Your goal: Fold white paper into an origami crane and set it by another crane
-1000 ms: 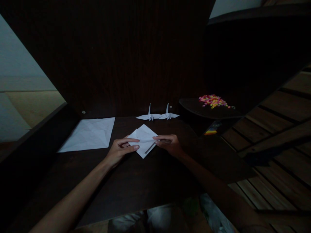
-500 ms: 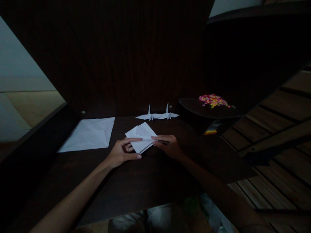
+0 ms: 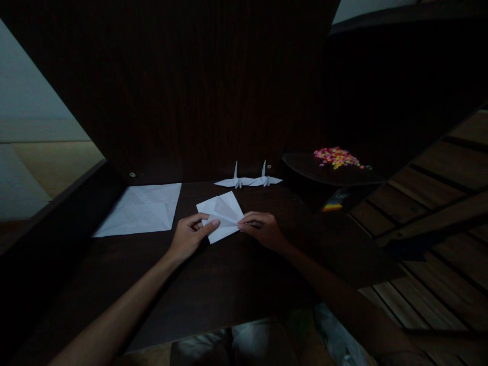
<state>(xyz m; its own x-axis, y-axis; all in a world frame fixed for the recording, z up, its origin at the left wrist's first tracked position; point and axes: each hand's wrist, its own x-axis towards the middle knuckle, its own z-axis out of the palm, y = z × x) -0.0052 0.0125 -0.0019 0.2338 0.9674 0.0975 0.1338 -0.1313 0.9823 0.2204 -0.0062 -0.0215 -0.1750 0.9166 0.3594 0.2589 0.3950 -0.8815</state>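
Observation:
A folded square of white origami paper (image 3: 224,208) is held just above the dark tabletop, one corner turned toward the back. My left hand (image 3: 192,231) grips its left side, thumb on top and the other fingers partly hidden behind. At the right corner, my right hand (image 3: 263,227) pinches the paper between thumb and fingertips. Raised flaps and creases cross its middle. Behind it, two white paper cranes (image 3: 238,181) stand side by side against the back panel, their wings touching or overlapping.
A creased white sheet (image 3: 141,208) lies flat at the left of the desk (image 3: 183,295). On a small rounded shelf (image 3: 305,170) at the right sits a heap of small colourful pieces (image 3: 337,156). Below that shelf is something yellow (image 3: 332,207). A raised side board (image 3: 53,203) borders the left.
My left thumb has moved from below the paper up onto its face. The paper has turned slightly, and its layers look closer together. My right hand keeps its pinch.

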